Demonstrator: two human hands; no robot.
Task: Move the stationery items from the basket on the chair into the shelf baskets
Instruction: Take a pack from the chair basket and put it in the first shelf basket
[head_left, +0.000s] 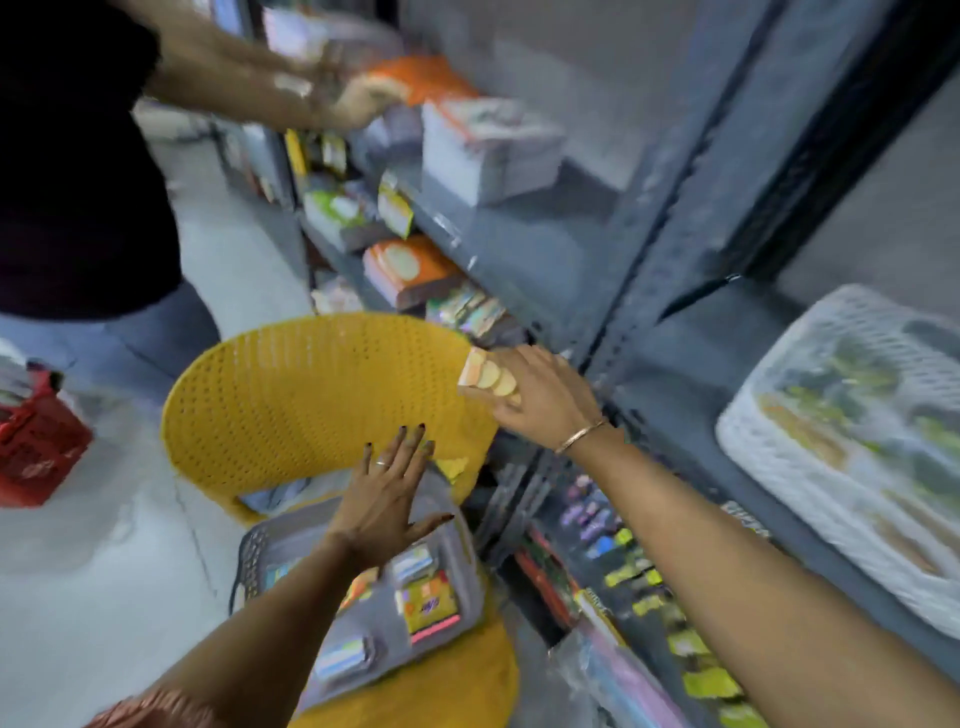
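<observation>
A grey basket (470, 582) with several colourful stationery packs sits on a yellow chair (291, 400). My left hand (387, 496) hovers over the basket's far end, fingers spread, holding nothing. My right hand (545, 397) is raised above the chair's back, near the grey shelf upright, and grips a small orange and yellow sticky-note pack (485, 379). A white shelf basket (769, 457) with blurred items stands on the shelf at the right.
Another person in a dark top (78, 171) stands at the left, reaching into the upper shelf. Grey metal shelves (519, 244) hold stacked notebooks and packets. A red basket (36, 447) is on the floor at the far left. Lower shelves carry more packets.
</observation>
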